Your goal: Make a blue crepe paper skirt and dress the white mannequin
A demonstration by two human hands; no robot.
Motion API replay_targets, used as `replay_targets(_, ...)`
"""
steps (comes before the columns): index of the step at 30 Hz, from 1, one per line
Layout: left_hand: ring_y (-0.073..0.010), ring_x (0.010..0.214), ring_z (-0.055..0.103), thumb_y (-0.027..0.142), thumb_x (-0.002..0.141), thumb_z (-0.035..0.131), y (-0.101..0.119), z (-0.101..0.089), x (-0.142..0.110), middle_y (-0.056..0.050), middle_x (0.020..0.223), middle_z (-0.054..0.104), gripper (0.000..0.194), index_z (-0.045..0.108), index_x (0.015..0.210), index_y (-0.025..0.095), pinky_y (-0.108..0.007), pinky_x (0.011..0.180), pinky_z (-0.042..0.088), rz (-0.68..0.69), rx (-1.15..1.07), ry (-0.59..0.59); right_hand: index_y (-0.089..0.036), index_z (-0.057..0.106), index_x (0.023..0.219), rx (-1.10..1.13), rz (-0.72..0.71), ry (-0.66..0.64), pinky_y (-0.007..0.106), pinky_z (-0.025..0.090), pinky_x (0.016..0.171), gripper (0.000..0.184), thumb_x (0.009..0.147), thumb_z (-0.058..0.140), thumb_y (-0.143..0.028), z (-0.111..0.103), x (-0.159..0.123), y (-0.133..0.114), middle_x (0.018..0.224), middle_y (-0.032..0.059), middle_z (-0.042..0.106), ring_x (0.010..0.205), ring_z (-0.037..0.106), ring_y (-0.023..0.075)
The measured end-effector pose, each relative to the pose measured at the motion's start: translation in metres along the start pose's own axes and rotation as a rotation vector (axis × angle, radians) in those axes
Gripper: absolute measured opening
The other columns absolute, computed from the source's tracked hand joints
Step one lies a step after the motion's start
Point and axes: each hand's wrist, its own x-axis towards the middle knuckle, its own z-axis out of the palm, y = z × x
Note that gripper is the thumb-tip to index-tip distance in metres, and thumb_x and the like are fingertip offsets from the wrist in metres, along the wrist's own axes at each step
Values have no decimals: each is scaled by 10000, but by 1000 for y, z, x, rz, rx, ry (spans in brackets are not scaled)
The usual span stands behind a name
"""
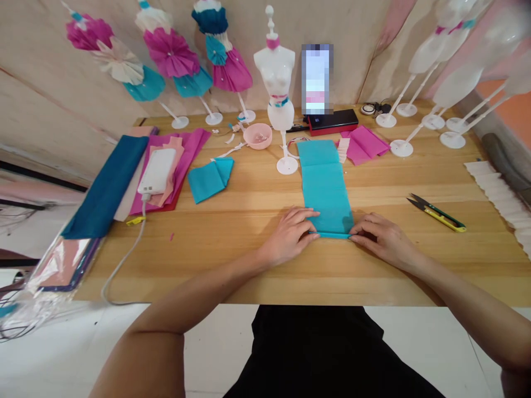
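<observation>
A long strip of turquoise crepe paper (326,185) lies flat on the wooden table in front of me, its near edge folded into a narrow band. My left hand (292,235) pinches the left end of that fold, with some fingers resting on the paper. At the right end, my right hand (375,236) grips the same fold between thumb and fingers. Just beyond the strip stands a small white mannequin (276,77) with pink and blue bands at neck and waist. Thread snips (437,213) with yellow and green handles lie to the right of my right hand.
Dressed mannequins (172,52) line the back left; bare white ones (450,83) stand back right. A pink bowl (258,136), a folded turquoise piece (209,179), magenta paper (365,145) and a phone (317,80) sit around. A white power bank (157,170) with cable rests on stacked papers at left.
</observation>
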Motion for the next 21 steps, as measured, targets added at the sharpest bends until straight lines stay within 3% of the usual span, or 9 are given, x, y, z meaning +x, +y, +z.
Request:
replay_targets(8,-191,1353,398,304,931,484,2,-1,0,-65,1339,552,189,569,808,189,-430,1142,326,-34,-47,10,-226,607,859,-51,74,41,380,458,753,190,931,522,-381,2,3,1,835,55,606,819,563,220)
replay_targets(13,-208,1373,380,286,921,492,2,1,-1,-86,1365,528,161,527,797,189,-466,1155,300,-36,-40,4,-223,586,874,-67,52,32,397,449,801,179,958,472,-333,1,3,1,867,55,611,829,556,214)
replay_targets(21,-206,1397,349,296,913,502,1,1,-2,-102,1379,513,156,507,799,190,-464,1174,268,-24,-15,-17,-220,574,852,-106,62,45,376,453,745,160,932,521,-348,3,3,0,824,54,586,798,543,215)
